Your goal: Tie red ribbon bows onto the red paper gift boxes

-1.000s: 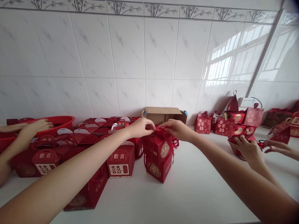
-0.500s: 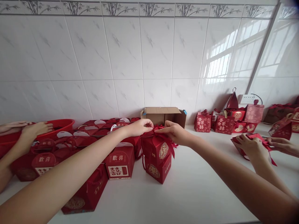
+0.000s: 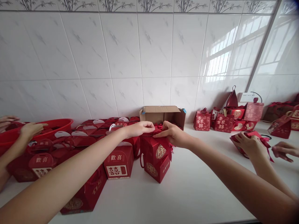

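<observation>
In front of me a small red gift box [image 3: 151, 152] with a gold round emblem sits on another red box [image 3: 161, 169], which stands on the white table. A red ribbon [image 3: 159, 128] is gathered in a bow at the upper box's top. My left hand [image 3: 141, 129] pinches the ribbon from the left, fingertips together. From the right, my right hand [image 3: 174, 133] closes thumb and fingers on it too. The exact piece between my fingertips is partly hidden. A dark red cord loop hangs at the stack's left side.
Many red handled boxes [image 3: 118, 161] crowd the left, with a red basin [image 3: 66, 126] behind. A cardboard carton [image 3: 151, 116] stands against the tiled wall. Finished-looking red bags [image 3: 224, 123] are grouped right. Other people's hands work at the far left and at a ribboned box [image 3: 259, 138] right.
My hands stay at the ribbon, with small finger shifts; the upper box has turned slightly. At right, another person's hand has moved away from the ribboned box. The view has shifted a little.
</observation>
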### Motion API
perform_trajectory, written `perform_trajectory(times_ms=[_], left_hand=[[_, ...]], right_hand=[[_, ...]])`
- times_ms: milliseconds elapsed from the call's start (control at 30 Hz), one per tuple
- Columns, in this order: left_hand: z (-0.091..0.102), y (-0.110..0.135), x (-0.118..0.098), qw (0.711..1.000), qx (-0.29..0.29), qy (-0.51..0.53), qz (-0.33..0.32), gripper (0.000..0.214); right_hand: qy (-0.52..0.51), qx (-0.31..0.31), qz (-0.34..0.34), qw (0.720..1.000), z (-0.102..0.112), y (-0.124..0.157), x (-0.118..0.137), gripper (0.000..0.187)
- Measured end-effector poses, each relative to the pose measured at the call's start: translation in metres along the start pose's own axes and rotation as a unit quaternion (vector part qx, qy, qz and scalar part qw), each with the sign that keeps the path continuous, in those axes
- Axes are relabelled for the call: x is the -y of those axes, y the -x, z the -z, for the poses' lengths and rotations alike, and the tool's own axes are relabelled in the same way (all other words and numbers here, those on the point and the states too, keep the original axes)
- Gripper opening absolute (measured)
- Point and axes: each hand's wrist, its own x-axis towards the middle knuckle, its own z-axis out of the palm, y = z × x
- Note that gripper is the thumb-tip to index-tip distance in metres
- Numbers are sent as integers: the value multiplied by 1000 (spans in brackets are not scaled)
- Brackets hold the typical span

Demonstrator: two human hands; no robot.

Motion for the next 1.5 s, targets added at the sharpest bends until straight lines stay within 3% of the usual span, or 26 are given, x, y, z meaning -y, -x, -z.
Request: perform_trajectory(times_ms=[200,433,733,967,1167,1300,1400,1500], left_hand=[[13,-5,9,996,-57,-55,-36,33],[11,7,-1,992,-11,-103,-73,21],[6,9,-4,988,-37,-137,-60,28],[-5,6,-8,998,-7,-1,-70,34],[-5,1,-5,988,-103,-94,-64,39],[-4,3,-5,988,-111,-90,-60,42],[-11,6,-7,993,-108,-19,-39,41],[-20,7,-7,986,-137,95,-14,41]], right_hand=[[-25,7,-8,1000,-1,4,-6,57],[-32,-9,-1,999,-4,4,-9,56],[-35,-8,3,999,-2,6,-10,52],[-59,-18,8,998,-3,4,-7,55],[-42,-15,-4,999,-3,5,-9,56],[-50,-15,-12,999,-2,6,-8,55],[-83,-31,-29,996,-1,5,-4,47],[-126,-99,-89,983,-1,2,-1,32]])
